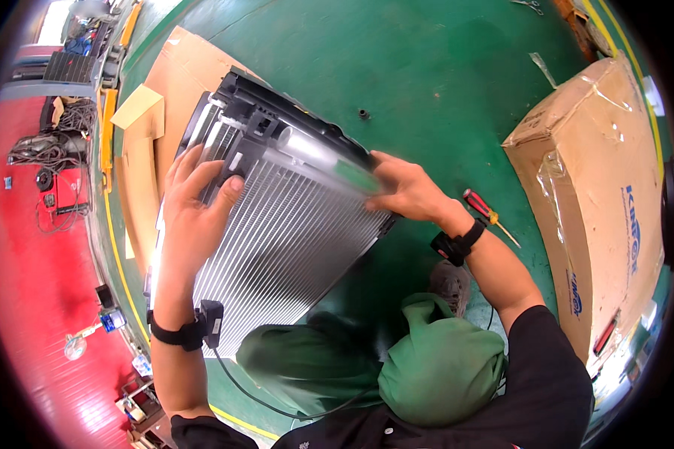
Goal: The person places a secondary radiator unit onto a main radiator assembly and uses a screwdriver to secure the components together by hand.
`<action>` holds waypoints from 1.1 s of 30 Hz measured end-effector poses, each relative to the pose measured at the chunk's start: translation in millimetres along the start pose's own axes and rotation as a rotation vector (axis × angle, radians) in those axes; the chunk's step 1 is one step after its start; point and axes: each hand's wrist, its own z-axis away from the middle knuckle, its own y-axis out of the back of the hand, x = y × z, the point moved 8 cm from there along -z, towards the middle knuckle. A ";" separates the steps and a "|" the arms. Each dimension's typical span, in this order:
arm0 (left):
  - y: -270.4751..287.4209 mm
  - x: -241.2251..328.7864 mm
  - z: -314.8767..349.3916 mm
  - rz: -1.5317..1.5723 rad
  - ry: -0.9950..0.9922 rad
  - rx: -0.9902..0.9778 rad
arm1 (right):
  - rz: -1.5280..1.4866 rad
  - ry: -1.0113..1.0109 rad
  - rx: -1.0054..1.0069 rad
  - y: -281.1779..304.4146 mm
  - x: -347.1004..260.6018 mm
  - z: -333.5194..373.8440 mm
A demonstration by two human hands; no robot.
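Note:
A finned metal radiator (284, 247) with a black plastic frame (292, 112) along its far edge lies tilted on the green floor in front of me. A silver cylinder (318, 157) with a green label runs across its upper part. My left hand (195, 202) rests on the radiator's left side, fingers spread, thumb on a black bracket (228, 179). At the cylinder's right end, my right hand (408, 191) grips it. Both wrists carry black bands.
Flat cardboard sheets (176, 82) lie under the radiator at left. A large taped cardboard box (599, 194) stands at right. A red-handled screwdriver (487, 213) lies on the green floor by my right wrist. My green-trousered knees (427, 367) are below. Red floor with cables lies far left.

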 end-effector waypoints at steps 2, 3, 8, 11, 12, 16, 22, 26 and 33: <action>-3.2 -2.8 -2.1 0.072 0.040 -0.021 | -0.049 0.001 0.006 0.0 4.2 0.1; -6.0 -5.2 -2.0 0.116 0.060 -0.028 | -0.092 -0.004 0.005 0.7 5.9 -0.3; -5.1 4.0 -2.1 0.238 0.007 -0.080 | -0.076 -0.018 -0.010 5.0 3.8 -4.0; -5.9 1.6 -4.1 0.144 0.042 0.016 | -0.097 -0.062 -0.017 1.6 6.6 -3.0; -7.0 1.2 -4.1 0.127 0.028 -0.006 | -0.119 -0.074 0.003 -0.2 5.0 -1.6; -8.1 -0.8 0.9 0.109 0.017 0.013 | -0.129 -0.107 0.006 -2.5 9.8 -2.6; -10.9 -3.0 -0.5 0.312 0.113 0.026 | -0.079 -0.183 0.024 1.2 8.9 0.1; -8.3 -4.0 0.7 0.219 0.030 0.085 | -0.007 -0.121 0.004 2.8 -3.2 -7.0; -7.8 13.5 -0.7 0.033 -0.044 0.071 | -0.026 -0.086 0.010 -1.9 -6.4 -9.1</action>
